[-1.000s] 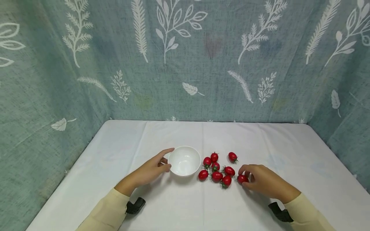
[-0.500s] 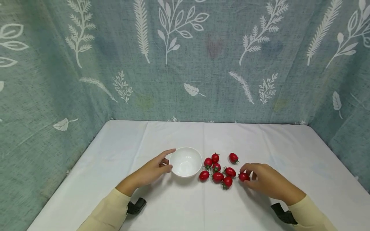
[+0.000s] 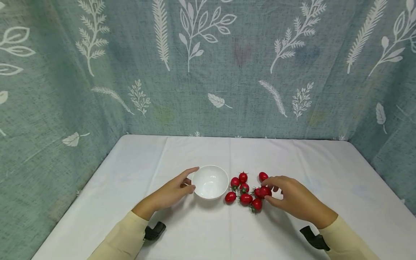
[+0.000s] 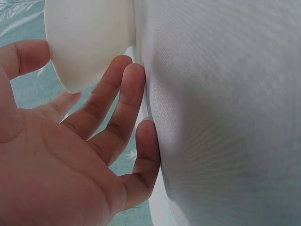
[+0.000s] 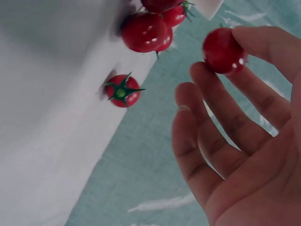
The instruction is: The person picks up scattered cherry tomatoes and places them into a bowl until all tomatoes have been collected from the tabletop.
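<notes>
A white bowl [image 3: 210,182] stands on the white cloth, with nothing inside. My left hand [image 3: 172,190] holds it by its left side; in the left wrist view the thumb [image 4: 28,56] touches the wall of the bowl [image 4: 89,42], and the lower fingers rest by the cloth. My right hand [image 3: 290,198] pinches a red cherry tomato [image 5: 225,51] between thumb and fingertips, lifted off the cloth. Several other cherry tomatoes [image 3: 246,199] with green stems lie loosely grouped right of the bowl. One tomato [image 3: 263,176] lies apart, behind my right hand's fingers.
A white cloth [image 3: 195,231] covers the table. Green curtain fabric [image 3: 208,79] with white leaf prints encloses the back and both sides. Black straps with cameras [image 3: 314,238] sit at both wrists.
My right hand has lifted its cherry tomato from the cloth and moved it left, over the edge of the group. The left hand stays at the bowl.
</notes>
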Demonstrator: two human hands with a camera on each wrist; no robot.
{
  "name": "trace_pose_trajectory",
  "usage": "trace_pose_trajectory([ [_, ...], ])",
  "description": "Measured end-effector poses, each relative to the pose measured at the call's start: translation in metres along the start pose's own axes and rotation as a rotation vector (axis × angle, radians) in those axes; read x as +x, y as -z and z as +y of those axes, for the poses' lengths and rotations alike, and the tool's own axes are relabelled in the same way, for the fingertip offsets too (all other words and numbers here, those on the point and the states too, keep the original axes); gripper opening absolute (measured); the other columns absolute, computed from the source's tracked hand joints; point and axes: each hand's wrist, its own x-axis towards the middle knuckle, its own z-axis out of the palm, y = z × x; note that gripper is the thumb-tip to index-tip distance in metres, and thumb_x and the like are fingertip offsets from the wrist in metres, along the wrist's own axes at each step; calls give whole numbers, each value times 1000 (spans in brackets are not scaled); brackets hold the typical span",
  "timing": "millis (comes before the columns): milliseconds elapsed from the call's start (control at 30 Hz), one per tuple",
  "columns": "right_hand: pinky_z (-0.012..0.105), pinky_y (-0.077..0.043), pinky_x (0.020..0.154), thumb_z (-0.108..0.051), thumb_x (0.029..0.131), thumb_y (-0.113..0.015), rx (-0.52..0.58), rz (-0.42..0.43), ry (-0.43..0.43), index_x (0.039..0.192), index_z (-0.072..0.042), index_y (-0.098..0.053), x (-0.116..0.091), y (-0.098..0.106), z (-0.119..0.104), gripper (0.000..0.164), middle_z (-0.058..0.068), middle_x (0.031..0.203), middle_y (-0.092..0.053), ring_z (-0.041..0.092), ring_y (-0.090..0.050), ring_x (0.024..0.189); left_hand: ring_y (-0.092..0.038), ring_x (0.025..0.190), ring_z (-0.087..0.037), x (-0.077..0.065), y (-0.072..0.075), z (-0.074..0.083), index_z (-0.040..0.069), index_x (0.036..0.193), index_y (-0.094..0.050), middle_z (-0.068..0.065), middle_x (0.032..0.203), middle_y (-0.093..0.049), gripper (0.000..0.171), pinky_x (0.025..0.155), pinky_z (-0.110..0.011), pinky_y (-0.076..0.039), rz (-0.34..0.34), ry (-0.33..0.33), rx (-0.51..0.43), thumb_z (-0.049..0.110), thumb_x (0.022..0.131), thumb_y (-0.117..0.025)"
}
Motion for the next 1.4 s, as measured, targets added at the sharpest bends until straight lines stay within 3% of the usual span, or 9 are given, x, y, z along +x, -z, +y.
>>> trace_pose_trajectory([
  [233,30,-54,74,-15,82,-83,-15,122,71,113,-18,-71,13,2,-11,34,-11,101,-69,9,-60,89,-61,103,-13,0,1,0,39,155,-31,-3,117,-62,63,94,-43,-44,-11,5,-2,33,99,-59],
  [400,29,-54,74,-17,82,-83,-7,156,79,117,-19,-70,25,-4,-24,37,-8,103,-68,11,-61,88,-60,104,-13,-1,2,1,39,155,-31,-3,116,-63,63,94,-43,-43,-17,1,2,33,99,-59],
  [700,26,-55,74,-17,81,-84,-2,207,170,118,-17,-70,43,-26,-42,39,-6,103,-70,11,-63,91,-59,110,-15,0,4,-1,38,157,-24,-3,114,-62,66,98,-45,-42,-41,-26,-5,37,100,-58],
  [833,29,-56,77,-19,82,-83,1,200,173,118,-18,-70,51,-30,-49,38,-5,105,-71,12,-64,93,-60,112,-16,0,5,-1,35,159,-21,-4,113,-63,69,98,-46,-41,-41,-37,-17,37,100,-58],
  [1033,29,-55,78,-23,86,-80,25,135,100,119,-20,-69,59,-36,-58,35,-4,107,-71,14,-65,92,-61,111,-15,0,3,-2,35,157,-26,-3,116,-64,65,100,-48,-42,-45,-26,-17,36,100,-58],
  [1233,37,-56,87,-26,87,-79,24,92,76,118,-20,-70,68,-44,-64,33,-3,114,-73,16,-69,103,-60,105,-14,-1,1,-2,33,157,-28,-2,113,-64,64,95,-43,-43,-38,-23,7,35,101,-57],
  [1400,33,-55,80,-27,87,-78,13,55,58,117,-22,-70,77,-50,-66,31,-5,113,-73,13,-67,90,-60,106,-14,0,1,-2,35,157,-28,-1,114,-65,63,96,-43,-42,-42,-28,9,35,101,-56],
])
